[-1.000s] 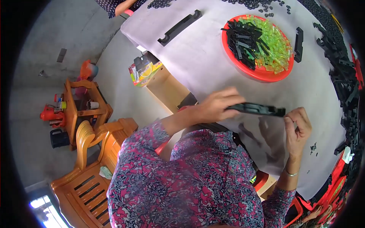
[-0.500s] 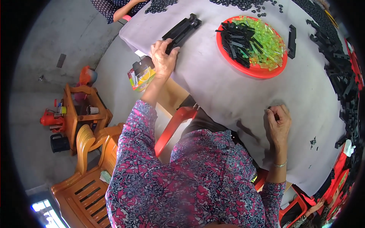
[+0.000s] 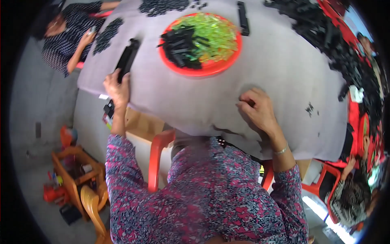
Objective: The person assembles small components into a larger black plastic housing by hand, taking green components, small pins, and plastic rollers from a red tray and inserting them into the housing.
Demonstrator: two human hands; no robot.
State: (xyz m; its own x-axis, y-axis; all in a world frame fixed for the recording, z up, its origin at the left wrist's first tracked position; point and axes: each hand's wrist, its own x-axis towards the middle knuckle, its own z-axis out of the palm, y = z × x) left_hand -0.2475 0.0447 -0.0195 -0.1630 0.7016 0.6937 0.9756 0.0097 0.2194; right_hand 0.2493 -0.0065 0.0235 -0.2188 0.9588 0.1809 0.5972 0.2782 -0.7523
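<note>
At the table's left side my left hand (image 3: 118,90) is closed around the near end of a long, narrow black plastic part (image 3: 129,53), which lies along the cloth pointing away from me. My right hand (image 3: 260,112) is held at the near middle of the table, fingers curled and thumb against the index finger. Whatever is in that pinch, if anything, is hidden. Beyond and between my hands stands a red round tray (image 3: 199,73), heaped with small black plastic pieces (image 3: 183,46) on its left and clear yellow-green pieces (image 3: 215,36) on its right.
Another long black part (image 3: 243,19) lies right of the tray. Black parts (image 3: 325,44) pile along the right edge, with tiny black bits (image 3: 310,109) nearer me. Small dark pieces (image 3: 162,6) spread at the far side. A person (image 3: 73,36) sits far left. A red chair (image 3: 156,156) is beside me.
The view has swung, so the table and tray appear further left and more of the person at far left shows. My left hand keeps its grip on the long part; my right hand stays curled.
</note>
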